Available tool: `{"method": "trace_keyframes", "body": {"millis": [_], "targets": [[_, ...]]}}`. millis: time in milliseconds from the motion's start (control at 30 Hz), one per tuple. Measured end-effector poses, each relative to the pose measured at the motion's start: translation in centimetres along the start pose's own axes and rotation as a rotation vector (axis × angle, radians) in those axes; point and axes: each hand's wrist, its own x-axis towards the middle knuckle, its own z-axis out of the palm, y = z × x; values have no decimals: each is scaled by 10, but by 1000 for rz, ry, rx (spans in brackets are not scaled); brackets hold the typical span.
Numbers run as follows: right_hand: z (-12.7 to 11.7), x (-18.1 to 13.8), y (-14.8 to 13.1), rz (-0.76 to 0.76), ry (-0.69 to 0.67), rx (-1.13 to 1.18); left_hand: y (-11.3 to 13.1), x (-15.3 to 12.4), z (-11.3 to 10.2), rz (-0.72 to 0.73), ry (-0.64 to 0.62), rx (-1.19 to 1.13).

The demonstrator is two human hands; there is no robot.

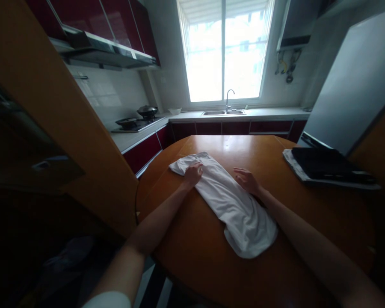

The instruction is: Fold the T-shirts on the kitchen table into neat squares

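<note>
A white garment [226,201] lies folded into a long strip across a round wooden table [269,154]. My left hand [193,173] rests on the garment's far left end, its fingers curled down onto the cloth. At the garment's right edge near the middle, my right hand [247,179] lies flat with fingers stretched out, touching the fabric and the tabletop.
A stack of folded dark and light clothes [324,167] sits at the table's right edge. A wooden cabinet side [67,128] stands close on the left. Beyond are a stove with pans [137,119], a sink [223,112] under the window and a refrigerator [353,85] at the right.
</note>
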Motion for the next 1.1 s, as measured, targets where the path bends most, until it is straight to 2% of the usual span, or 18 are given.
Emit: {"method": "trace_keyframes", "body": {"millis": [100, 200, 267, 333, 400, 467, 567, 633, 667, 800, 933, 1100], "targets": [[11, -6, -14, -148, -211, -30, -24, 2, -1, -104, -21, 49], [14, -10, -28, -211, -322, -62, -33, 2, 3, -121, -82, 45], [14, -11, -37, -197, -343, -52, -31, 3, 7, -68, -132, 6], [13, -10, -42, -101, -337, 23, -24, 4, 10, 21, -191, -57], [12, -9, -43, 50, -259, 117, -14, 2, 13, 121, -262, -137], [10, -6, -40, 159, -95, 139, -2, -3, 15, 207, -327, -213], [1, -2, -27, 196, 195, -16, 16, -12, 19, 283, -360, -291], [-6, 0, -16, 227, 300, -155, 25, -16, 21, 300, -333, -321], [-9, 0, -11, 250, 296, -214, 29, -18, 22, 301, -315, -333], [-12, -1, 2, 304, 88, -295, 38, -20, 21, 236, -178, -276], [-3, 1, 2, 252, 57, -172, 41, -20, 14, 165, 28, -65], [7, 2, -14, 116, 45, 32, 43, -18, 11, 252, 82, 10]]}}
